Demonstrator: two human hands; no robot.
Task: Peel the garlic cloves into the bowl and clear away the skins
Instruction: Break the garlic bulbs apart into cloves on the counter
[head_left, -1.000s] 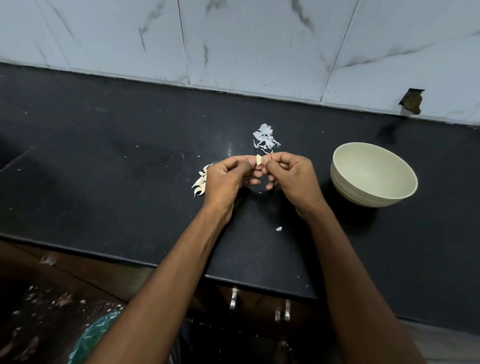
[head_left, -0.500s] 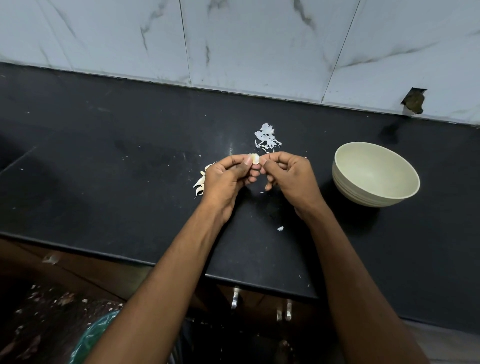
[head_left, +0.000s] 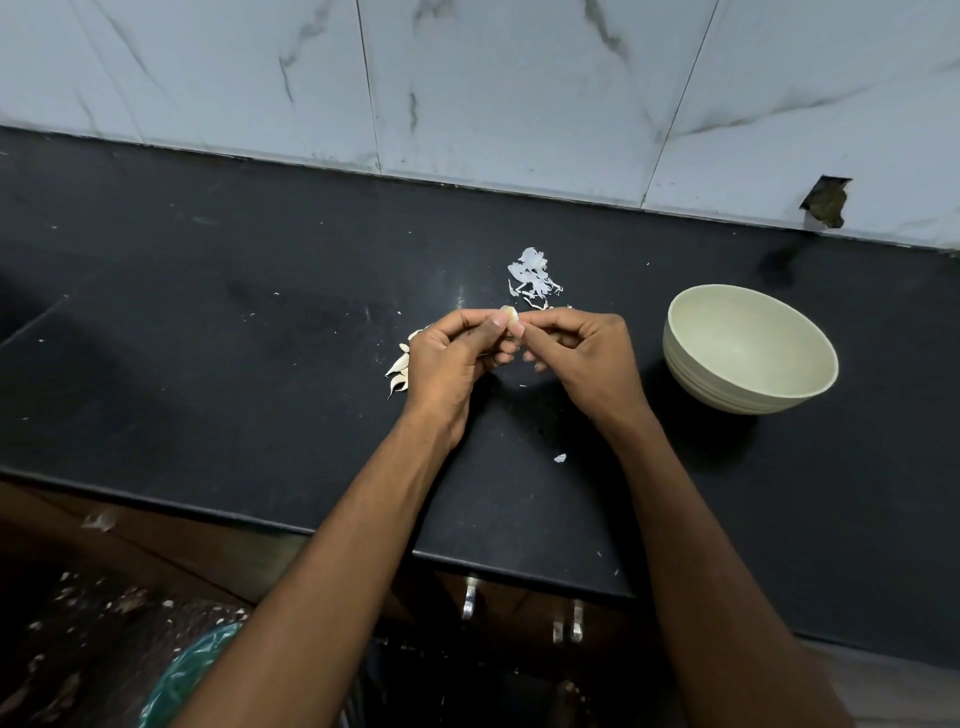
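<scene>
Item, garlic clove (head_left: 510, 315) — pale, small, held above the dark table (head_left: 208, 322) between both hands, near the middle of the view. Left hand (head_left: 449, 358): fingers curled, thumb and forefinger pinching the clove from the left. Right hand (head_left: 582, 353): fingers curled likewise, fingertips (head_left: 524, 338) nipping at the clove's right edge, seemingly on a flap of skin; whether skin is lifting cannot be told at this size.

Item, bowl (head_left: 748, 348) — pale green, upright on the table, well to the right of the hands. Nothing can be made out inside it.

Item, heap of peeled skins (head_left: 532, 275) — white, papery, on the table just beyond the hands. One loose scrap of skin (head_left: 559, 458) lies nearer the table's front edge.

Item, unpeeled cloves (head_left: 400, 371) — a small cluster on the table, partly hidden behind the left hand.

Item, tiled wall (head_left: 467, 93) behind; green plastic bag (head_left: 192, 670) below the table edge.

Step in hand, by judgement: stripping skin from the one clove. To do it well — keep the left grip steady on the body of the clove, pull the skin along its length rather than across, turn the clove for the far side, and drop skin onto the heap. Task stands early: the cluster waits, the skins are uncleared.
</scene>
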